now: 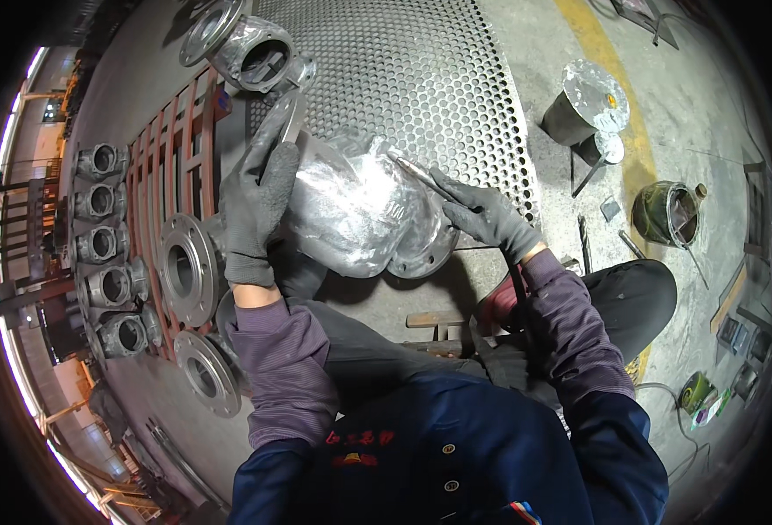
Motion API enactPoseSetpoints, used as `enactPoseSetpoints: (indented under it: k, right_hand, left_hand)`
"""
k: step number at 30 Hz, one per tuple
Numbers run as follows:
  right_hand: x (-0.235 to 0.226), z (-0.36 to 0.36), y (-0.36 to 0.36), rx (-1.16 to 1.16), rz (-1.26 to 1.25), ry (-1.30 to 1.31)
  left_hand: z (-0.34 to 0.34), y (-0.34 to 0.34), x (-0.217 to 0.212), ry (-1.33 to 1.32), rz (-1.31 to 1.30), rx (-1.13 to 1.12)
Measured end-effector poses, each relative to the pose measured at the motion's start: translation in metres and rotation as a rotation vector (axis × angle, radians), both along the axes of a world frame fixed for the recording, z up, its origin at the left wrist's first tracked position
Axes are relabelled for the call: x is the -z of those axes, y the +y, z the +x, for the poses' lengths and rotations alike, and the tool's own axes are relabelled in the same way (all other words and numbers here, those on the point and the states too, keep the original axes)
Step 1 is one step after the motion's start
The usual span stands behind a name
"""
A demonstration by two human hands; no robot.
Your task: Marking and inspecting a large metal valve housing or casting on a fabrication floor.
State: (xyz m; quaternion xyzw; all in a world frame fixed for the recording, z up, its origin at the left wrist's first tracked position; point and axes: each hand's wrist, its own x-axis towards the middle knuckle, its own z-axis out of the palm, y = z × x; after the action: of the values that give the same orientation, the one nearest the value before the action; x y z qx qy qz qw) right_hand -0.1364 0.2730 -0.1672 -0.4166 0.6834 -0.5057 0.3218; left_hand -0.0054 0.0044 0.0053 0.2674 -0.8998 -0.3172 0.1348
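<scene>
- The valve body (359,210), a bulging silver casting, lies in front of the person's knees on the perforated steel plate (438,79); its long axis runs roughly left to right, one flange (425,254) facing down toward the person, another rim up by the left hand.
- The left hand (255,206), in a grey glove, is laid flat and fairly wide on the upper left rim of the valve body, fingers pointing up and away.
- The right hand (486,214), also gloved, is closed around a slim metal tool (421,172) whose tip points up-left and touches the top of the casting; a dark hose (519,293) runs back along the forearm.
- Left of the casting stands a red slatted rack (171,175); two round flanged parts (189,267) lie at its near edge.
- Five grey valve bodies (106,249) stand in a column at the far left; one more larger casting (255,52) sits at the top.
- On the right, the concrete floor (561,44) holds two cans (583,105) and loose small tools, with open room between them and the plate's curved edge.
</scene>
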Motion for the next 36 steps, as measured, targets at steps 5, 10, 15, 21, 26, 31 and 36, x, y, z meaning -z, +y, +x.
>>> enactPoseSetpoints:
  k: [5,10,15,21,26,31,36]
  right_hand:
    - [0.005,0.0,0.0,-0.021,0.033,-0.055]
    - [0.018,0.004,0.0,0.059,-0.124,-0.053]
    - [0.02,0.003,0.004,0.033,-0.057,-0.03]
    - [-0.016,0.002,-0.003,0.028,0.081,-0.158]
    - [-0.027,0.005,-0.003,0.005,0.001,-0.086]
    - [-0.015,0.011,-0.004,-0.021,-0.096,0.095]
    - [-0.022,0.022,-0.002,0.086,-0.063,-0.054]
  left_hand:
    - [0.0,0.001,0.0,0.004,-0.01,0.011]
    - [0.003,-0.006,0.004,-0.027,-0.033,-0.01]
    - [-0.002,0.007,-0.004,0.025,-0.036,0.041]
    - [0.0,0.002,-0.001,-0.019,-0.058,-0.007]
    - [0.001,0.002,-0.001,0.008,-0.051,0.001]
    - [-0.001,0.002,0.0,-0.026,-0.052,-0.009]
    - [-0.001,0.003,0.002,0.023,-0.05,-0.003]
